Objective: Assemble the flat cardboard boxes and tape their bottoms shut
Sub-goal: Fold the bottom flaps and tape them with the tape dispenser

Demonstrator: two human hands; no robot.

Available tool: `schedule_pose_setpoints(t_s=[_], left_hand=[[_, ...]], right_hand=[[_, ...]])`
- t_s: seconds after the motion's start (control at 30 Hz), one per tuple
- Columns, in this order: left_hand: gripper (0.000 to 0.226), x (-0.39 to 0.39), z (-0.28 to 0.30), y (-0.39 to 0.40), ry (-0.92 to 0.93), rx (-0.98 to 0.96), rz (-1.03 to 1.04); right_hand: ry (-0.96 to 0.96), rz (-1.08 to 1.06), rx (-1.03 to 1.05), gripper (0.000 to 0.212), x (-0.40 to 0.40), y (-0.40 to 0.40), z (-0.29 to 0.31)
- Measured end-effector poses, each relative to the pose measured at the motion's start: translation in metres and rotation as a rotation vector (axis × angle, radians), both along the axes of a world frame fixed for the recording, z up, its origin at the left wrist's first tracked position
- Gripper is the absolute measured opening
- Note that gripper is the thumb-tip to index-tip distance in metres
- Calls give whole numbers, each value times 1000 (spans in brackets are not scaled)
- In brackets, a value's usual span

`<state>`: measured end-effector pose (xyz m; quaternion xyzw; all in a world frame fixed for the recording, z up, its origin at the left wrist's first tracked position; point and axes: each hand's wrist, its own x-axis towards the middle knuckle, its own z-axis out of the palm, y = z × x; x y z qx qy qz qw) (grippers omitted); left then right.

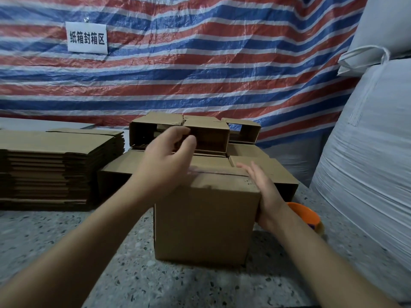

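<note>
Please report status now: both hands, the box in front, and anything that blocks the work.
Left hand raised above box, holding nothing. Right hand flat against right side of the assembled box. Top seam closed. Nothing blocking; orange tape dispenser behind right wrist.

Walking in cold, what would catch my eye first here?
Probably the red, white and blue striped tarp filling the back wall. Next, the upright cardboard box at centre, right hand flat against its side. A stack of flat cartons sits at left.

packing area | striped tarp wall (200,63) | flat cardboard stack (55,167) | bulk sacks (367,152) | wall sign (87,37)
</note>
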<state>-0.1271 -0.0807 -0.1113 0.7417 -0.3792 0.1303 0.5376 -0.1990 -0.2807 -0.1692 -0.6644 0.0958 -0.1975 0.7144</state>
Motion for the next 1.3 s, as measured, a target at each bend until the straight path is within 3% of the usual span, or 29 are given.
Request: schedule_pose_setpoints(t_s=[0.1,0.17,0.2,0.3,0.37,0.47,0.53,0.67,0.77,0.83,0.93,1.03,1.17,1.3], left_hand=[[77,6,-24,26,120,86,110],[91,7,-38,39,258,169,61],[86,6,-44,44,328,178,-9],[34,2,-53,50,376,171,-166],[35,4,-49,49,308,146,-127],[46,12,-30,42,275,101,37],[53,23,-19,34,310,166,151],[51,47,-21,13,553,361,208],[62,56,-39,9,638,537,170],[67,60,-53,9,662,615,150],[68,62,-64,9,684,613,154],[67,61,-62,11,621,584,178],[67,57,-61,19,565,470,228],[66,44,-75,35,607,345,148]], right_hand=[[-115,-175,-140,69,-11,1,-10],[-227,-243,-255,74,-24,4,-21],[-245,-208,-304,76,-30,7,-29],[-193,-69,-356,79,-39,22,-42],[-154,-113,-390,69,-37,29,-30],[48,-234,-523,82,-29,31,15],[182,-285,-538,73,-23,27,39],[438,-247,-392,35,-9,14,55],[678,-172,-382,39,1,11,42],[756,-182,-418,57,6,9,24],[733,-221,-380,78,8,4,8],[703,-245,-280,78,6,-1,7],[589,-263,-193,66,-10,-1,3],[459,-166,-40,35,-38,10,-9]])
